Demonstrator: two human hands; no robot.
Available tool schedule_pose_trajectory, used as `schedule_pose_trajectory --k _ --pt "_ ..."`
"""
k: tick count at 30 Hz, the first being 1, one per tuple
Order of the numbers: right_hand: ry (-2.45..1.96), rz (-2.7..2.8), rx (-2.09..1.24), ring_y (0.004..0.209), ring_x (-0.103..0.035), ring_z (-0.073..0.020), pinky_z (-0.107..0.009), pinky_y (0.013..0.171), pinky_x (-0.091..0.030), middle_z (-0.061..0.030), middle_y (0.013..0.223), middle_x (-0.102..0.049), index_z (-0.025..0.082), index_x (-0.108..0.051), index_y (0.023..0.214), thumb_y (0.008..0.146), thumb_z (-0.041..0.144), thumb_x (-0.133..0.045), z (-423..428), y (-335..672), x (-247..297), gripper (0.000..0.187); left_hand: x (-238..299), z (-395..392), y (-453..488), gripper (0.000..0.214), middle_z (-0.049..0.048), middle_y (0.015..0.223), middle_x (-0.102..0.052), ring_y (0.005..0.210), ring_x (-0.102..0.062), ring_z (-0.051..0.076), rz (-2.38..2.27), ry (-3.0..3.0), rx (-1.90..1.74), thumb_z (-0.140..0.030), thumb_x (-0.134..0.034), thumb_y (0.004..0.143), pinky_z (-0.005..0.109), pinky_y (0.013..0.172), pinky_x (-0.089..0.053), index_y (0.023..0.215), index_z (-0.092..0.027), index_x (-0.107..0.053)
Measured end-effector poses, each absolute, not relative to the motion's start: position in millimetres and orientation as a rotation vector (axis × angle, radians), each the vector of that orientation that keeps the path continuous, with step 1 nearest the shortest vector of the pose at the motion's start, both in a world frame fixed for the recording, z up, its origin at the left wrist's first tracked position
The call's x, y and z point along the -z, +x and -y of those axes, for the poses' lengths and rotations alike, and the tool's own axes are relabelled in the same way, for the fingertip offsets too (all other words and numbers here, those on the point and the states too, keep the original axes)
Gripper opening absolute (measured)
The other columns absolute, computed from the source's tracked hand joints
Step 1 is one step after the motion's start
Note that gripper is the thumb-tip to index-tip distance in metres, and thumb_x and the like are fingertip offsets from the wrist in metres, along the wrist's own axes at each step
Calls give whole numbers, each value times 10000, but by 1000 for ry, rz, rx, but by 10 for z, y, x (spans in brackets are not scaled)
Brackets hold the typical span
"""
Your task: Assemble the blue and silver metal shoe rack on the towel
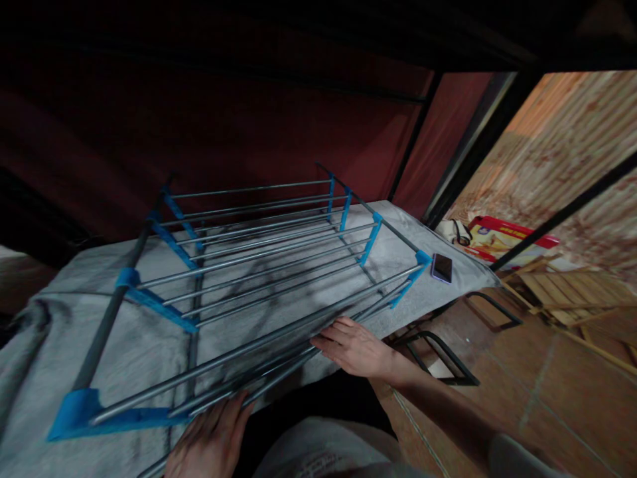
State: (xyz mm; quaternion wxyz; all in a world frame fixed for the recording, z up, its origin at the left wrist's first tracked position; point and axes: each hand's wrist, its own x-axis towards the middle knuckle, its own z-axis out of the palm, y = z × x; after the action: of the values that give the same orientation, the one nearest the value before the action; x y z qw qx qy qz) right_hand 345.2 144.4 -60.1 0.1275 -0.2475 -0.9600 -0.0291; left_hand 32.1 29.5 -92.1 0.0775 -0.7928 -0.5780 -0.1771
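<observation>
A rack of grey metal tubes joined by blue plastic brackets lies across a cloth-covered table. My left hand is closed around a metal tube at the rack's near edge, close to the front left bracket. Farther right along the same edge, my right hand curls its fingers over the tube. The tube runs slantwise beside the rack's lowest bars, and its lower end shows past my left hand. Whether its far end sits in the right bracket is hard to make out.
Grey cloth covers the table. A phone lies near its right edge. Beyond stand a red and yellow box and a wooden slatted piece. Dark metal frames stand on the tiled floor at the right.
</observation>
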Motion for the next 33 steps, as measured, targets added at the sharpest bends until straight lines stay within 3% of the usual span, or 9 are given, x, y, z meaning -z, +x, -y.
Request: schedule_pose_trajectory --k 5,8,10,13,17,20,25,33 --pt "-601 2821 48 911 -572 -182 -329 857 -452 -60 1033 -648 199 -518 1345 957 151 -498 -1349 3150 632 391 649 -254 524 379 77 960 -745 870 -695 209 1911 -2321 569 -352 -368 1002 332 805 -535 1075 -202 -708" --pt "-588 2829 30 923 -587 -193 -341 847 -470 -63 1049 -640 196 -516 1349 908 47 -481 -1394 3110 628 467 524 -91 520 281 76 1131 -706 1046 -647 210 1867 -2257 681 -260 -473 973 377 979 -456 1184 -220 -655" --pt "-572 2837 23 908 -591 -197 -343 820 -481 -66 1042 -635 188 -511 1354 881 5 -461 -1438 3113 603 510 476 69 448 225 63 1093 -700 1046 -627 200 1842 -2127 829 -198 -554 932 385 1015 -411 1131 -230 -655" --pt "-554 2842 48 865 -594 -196 -344 782 -487 -71 1005 -628 175 -515 1350 868 -19 -436 -1478 3117 564 526 441 195 236 81 60 957 -665 965 -605 195 2012 -1645 1209 -237 -583 916 361 935 -432 962 -198 -639" --pt "-556 2820 103 844 -606 -195 -346 765 -485 -80 988 -630 170 -549 1318 924 39 -440 -1501 3095 571 430 450 -69 -122 378 82 1008 -633 954 -597 194 2281 -980 2047 -486 -396 977 336 866 -482 1022 -166 -591" --pt "-559 2792 121 842 -620 -193 -339 751 -479 -85 986 -649 170 -579 1283 986 182 -460 -1528 3077 609 320 512 -360 -273 606 93 873 -667 819 -622 196 2421 -1024 2572 -621 -266 958 329 780 -506 958 -137 -631" --pt "-600 2744 164 783 -637 -162 -307 701 -456 -61 958 -685 185 -606 1244 1011 285 -461 -1583 3062 639 292 619 -539 -274 671 59 609 -612 587 -551 169 2582 -1353 2696 -686 -284 912 290 599 -456 674 -164 -632" --pt "-612 2769 195 770 -652 -154 -293 682 -435 -49 964 -710 209 -610 1261 1021 299 -440 -1617 3079 678 307 577 -644 -135 653 2 469 -455 456 -407 117 2465 -922 2884 -712 -324 897 248 467 -340 591 -182 -550"
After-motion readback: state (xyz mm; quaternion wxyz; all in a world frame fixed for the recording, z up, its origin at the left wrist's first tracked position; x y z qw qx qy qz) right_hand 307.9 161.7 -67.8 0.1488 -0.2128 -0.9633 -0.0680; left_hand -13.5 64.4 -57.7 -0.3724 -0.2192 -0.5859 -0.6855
